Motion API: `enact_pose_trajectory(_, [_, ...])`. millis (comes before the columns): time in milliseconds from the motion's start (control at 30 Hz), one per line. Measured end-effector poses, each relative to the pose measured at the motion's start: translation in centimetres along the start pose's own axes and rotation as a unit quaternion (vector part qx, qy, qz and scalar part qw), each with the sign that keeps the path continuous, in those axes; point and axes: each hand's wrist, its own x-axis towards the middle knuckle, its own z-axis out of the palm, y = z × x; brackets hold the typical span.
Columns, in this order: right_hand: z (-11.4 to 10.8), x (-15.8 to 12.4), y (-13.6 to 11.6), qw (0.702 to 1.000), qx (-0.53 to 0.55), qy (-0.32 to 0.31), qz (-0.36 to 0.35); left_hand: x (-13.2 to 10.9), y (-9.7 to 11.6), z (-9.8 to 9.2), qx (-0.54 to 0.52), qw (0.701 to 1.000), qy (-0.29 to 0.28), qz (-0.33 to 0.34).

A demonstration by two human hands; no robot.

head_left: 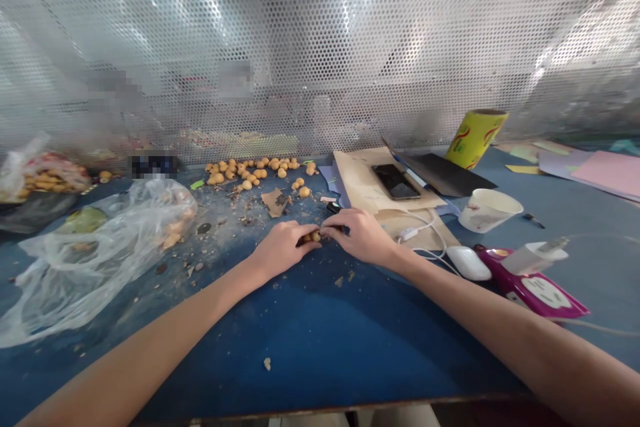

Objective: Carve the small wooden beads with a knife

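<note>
Small round tan longans (314, 236) lie between the thumb and fingers of my left hand (283, 248), which is closed around them just above the blue table. My right hand (361, 235) meets it from the right, its thumb and fingertips pinched together at the edge of the fruit. Whatever those fingertips hold is too small or hidden to make out. Beyond the hands, a loose longan (304, 192) sits near a torn brown scrap (275, 202). A long cluster of longans (245, 172) stretches along the back of the table.
Crumpled plastic bags (95, 260) lie at left, with dirt and crumbs around them. To the right are a phone (397, 181) on papers, a paper cup (487, 210), a white earbud case (469, 263), a charger (535, 258) and a yellow tube (475, 139). A perforated metal screen (320, 47) stands behind.
</note>
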Motion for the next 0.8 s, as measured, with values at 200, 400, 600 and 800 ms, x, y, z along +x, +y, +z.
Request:
enact_pose_trajectory(200, [0.08,-0.03,0.25,0.999,-0.011,0.016,-0.026,0.01,0.07,-0.03,-0.008,1.0,-0.003,-0.011])
enact_pose_trajectory(400, [0.03,0.03,-0.04,1.0,-0.003,0.015,-0.016,0.02,0.12,-0.06,0.003,1.0,-0.008,-0.013])
enact_pose_trajectory(600, [0.26,-0.02,-0.02,0.999,0.002,0.035,-0.005,0.03,0.21,-0.12,0.008,1.0,-0.008,-0.014])
enact_pose_trajectory(800, [0.05,0.08,0.19,1.0,-0.012,0.026,-0.012,-0.01,0.22,-0.08,0.004,1.0,0.002,-0.013])
